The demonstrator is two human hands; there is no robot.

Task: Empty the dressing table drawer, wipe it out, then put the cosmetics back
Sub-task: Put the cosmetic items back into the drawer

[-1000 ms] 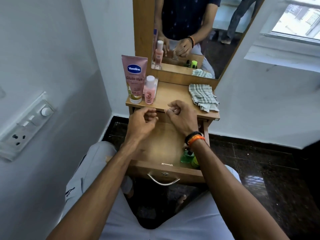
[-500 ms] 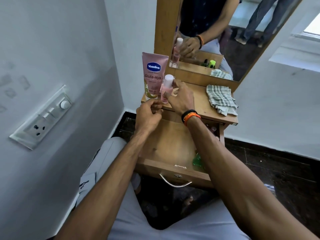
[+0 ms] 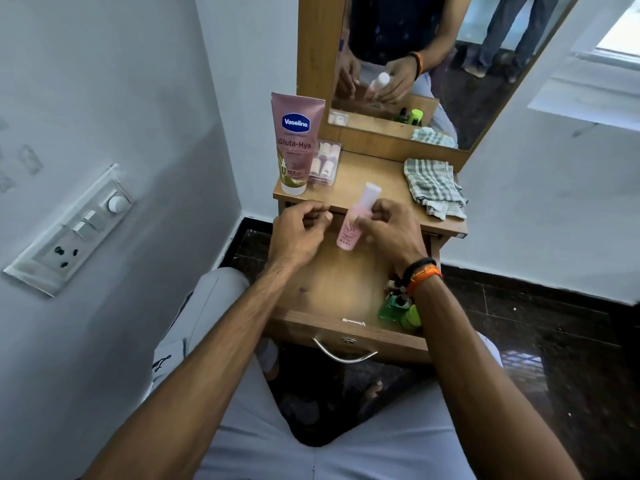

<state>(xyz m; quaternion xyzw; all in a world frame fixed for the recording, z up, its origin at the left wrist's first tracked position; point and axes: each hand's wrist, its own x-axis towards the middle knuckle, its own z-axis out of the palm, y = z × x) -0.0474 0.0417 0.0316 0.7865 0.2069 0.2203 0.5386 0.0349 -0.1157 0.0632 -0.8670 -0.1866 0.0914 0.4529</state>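
- The drawer [image 3: 332,289] stands pulled open, its wooden floor mostly bare.
- A pink bottle [image 3: 356,220] with a white cap is tilted above the drawer's back.
- Green bottles [image 3: 398,308] sit in the drawer's front right corner.
- A pink tube [image 3: 296,143], a clear packet [image 3: 323,162] and a checked cloth [image 3: 434,187] sit on the tabletop beyond the drawer.

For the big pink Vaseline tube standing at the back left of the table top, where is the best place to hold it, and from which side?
Probably round the middle of the Vaseline tube, coming from the front. It stands upright on its cap, wide flat face toward the person. The small clear pack leans close at its right and the wall is at its left, so a grip across front and back seems safest.
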